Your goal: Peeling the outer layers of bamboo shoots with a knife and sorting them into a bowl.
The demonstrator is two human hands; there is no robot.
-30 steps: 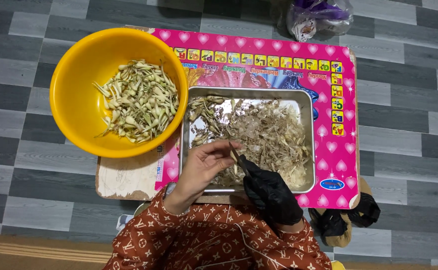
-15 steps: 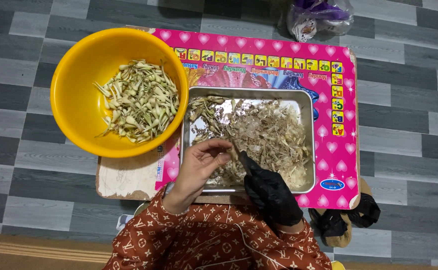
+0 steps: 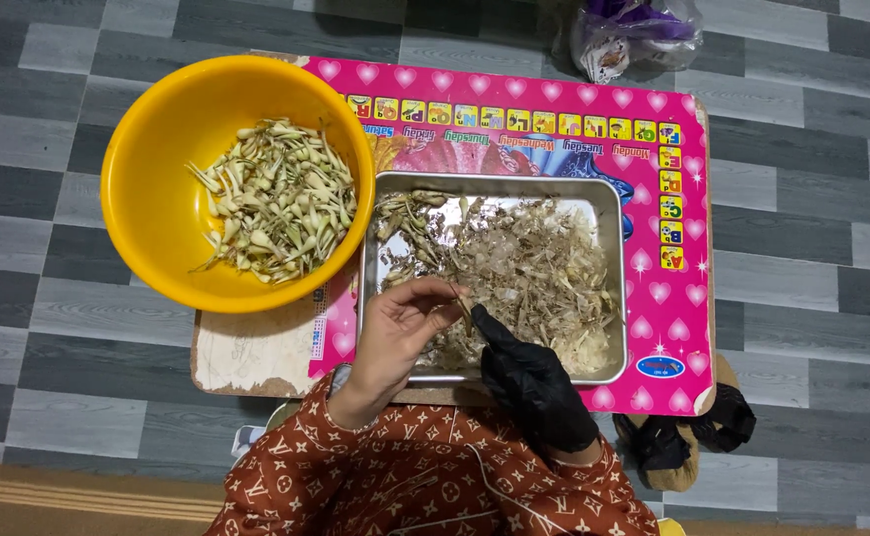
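Hands low over the near edge of the tray [image 3: 609, 203], and I'm watching closely: the left hand [image 3: 400, 333], bare, has its fingers [image 3: 445, 293] pinched together on a thin stalk [image 3: 463, 310] just above the scraps, while the right hand [image 3: 529, 382], in a black glove, points in from below with its fingers bunched near the same stalk; I cannot tell whether the glove actually grips it or a small tool. So the stalk sits right between the two sets of fingertips, over the tray's front left part, touching or nearly touching the heap of husks [image 3: 539, 273]. Risk, as I judge it: the piece is slim and the pinch is light, so a slip could drop it back into the peelings, where it would be hard to pick out from the same pale brown litter. The bowl [image 3: 147, 199] of cleaned buds [image 3: 281, 199] stands just left of the tray, its rim overlapping the corner, so a careless elbow or a wide swing of the left hand could knock it. The pink mat [image 3: 673, 328] under the tray lies on a worn board [image 3: 256, 352] on the floor, and a shove might shift it all.
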